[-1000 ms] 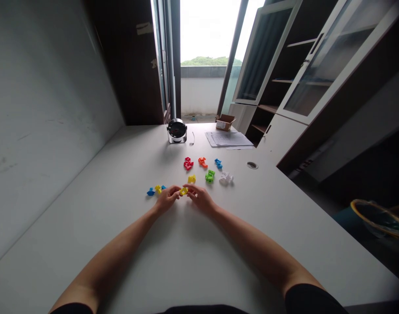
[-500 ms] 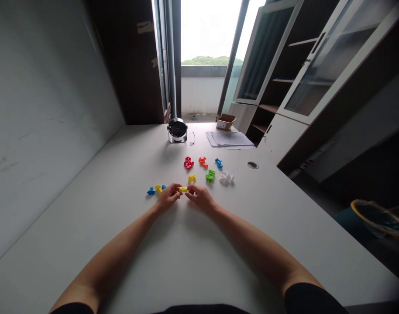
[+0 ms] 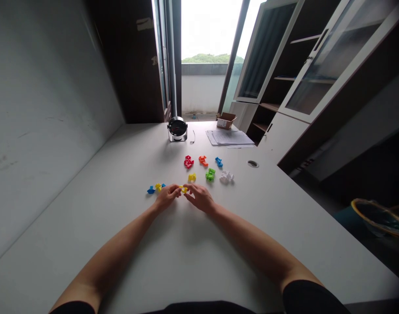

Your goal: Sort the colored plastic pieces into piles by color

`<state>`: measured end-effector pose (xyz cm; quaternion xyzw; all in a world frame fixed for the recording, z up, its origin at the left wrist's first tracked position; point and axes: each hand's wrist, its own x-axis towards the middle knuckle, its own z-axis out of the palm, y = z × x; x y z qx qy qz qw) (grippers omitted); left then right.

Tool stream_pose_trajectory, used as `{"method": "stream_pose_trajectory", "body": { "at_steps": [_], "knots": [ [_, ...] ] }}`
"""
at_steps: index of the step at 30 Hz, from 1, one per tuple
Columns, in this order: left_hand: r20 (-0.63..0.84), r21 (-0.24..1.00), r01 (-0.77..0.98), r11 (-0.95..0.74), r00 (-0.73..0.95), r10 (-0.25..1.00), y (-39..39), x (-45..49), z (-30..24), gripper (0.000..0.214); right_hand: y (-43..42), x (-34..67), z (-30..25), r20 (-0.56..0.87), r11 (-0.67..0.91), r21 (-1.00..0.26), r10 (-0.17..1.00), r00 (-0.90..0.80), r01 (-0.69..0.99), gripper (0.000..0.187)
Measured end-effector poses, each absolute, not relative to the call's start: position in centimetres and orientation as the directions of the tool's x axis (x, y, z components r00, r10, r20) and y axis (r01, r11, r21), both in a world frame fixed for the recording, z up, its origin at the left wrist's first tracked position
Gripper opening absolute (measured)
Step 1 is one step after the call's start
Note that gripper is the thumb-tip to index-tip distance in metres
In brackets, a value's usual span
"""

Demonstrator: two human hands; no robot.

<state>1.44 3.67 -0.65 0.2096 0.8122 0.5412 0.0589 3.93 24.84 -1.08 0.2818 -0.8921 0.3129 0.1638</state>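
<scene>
Between my two hands is a small yellow plastic piece (image 3: 184, 189), partly covered by fingers. My left hand (image 3: 167, 196) pinches its left side, and my right hand (image 3: 200, 197) has thumb and fingertips at its right side. Just left of my left hand lie a blue piece (image 3: 150, 190) and another yellow piece (image 3: 158, 187), with a bit of blue showing beside the hand. Beyond my hands are a yellow piece (image 3: 192, 177), green pieces (image 3: 210, 175), white pieces (image 3: 226, 177), red pieces (image 3: 188, 162), an orange piece (image 3: 203, 161) and a blue piece (image 3: 218, 162).
A small black fan (image 3: 177, 129) stands at the table's far side, near a thin cord (image 3: 193, 137). Papers (image 3: 230, 138) and an open cardboard box (image 3: 226, 121) are at the back right. A round cable hole (image 3: 252, 164) sits in the white table (image 3: 186, 261).
The yellow piece has been turned in my fingers, so a different side of it shows. Both hands stay in nearly the same place.
</scene>
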Motion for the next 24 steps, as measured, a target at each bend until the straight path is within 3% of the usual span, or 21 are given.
{"method": "stream_pose_trajectory", "body": {
  "at_steps": [6,11,15,19,24],
  "knots": [
    [0.115,0.901,0.271,0.339,-0.903,0.415,3.6,1.3,-0.7,0.041,24.9,3.8,-1.2,0.504,0.649,-0.433,-0.4,-0.765,-0.625,0.026],
    [0.131,0.879,0.284,0.383,-0.916,0.379,3.8,1.4,-0.9,0.037,25.4,3.1,-1.5,0.532,0.689,-0.46,-0.29,-0.795,-0.56,0.024],
    [0.245,0.743,0.368,0.559,-0.927,0.284,3.5,2.0,0.0,0.033,26.2,2.3,-1.8,0.54,0.795,-0.429,-0.155,-0.827,-0.429,0.024],
    [0.407,0.538,0.38,0.752,-0.899,0.163,3.2,2.5,1.1,0.026,27.0,1.8,-2.0,0.469,0.881,-0.345,-0.137,-0.872,-0.324,0.023],
    [0.446,0.509,0.213,0.834,-0.894,-0.044,2.3,1.5,0.4,0.02,27.2,1.5,-2.3,0.424,0.916,-0.308,-0.108,-0.899,-0.255,0.026]
  ]
}}
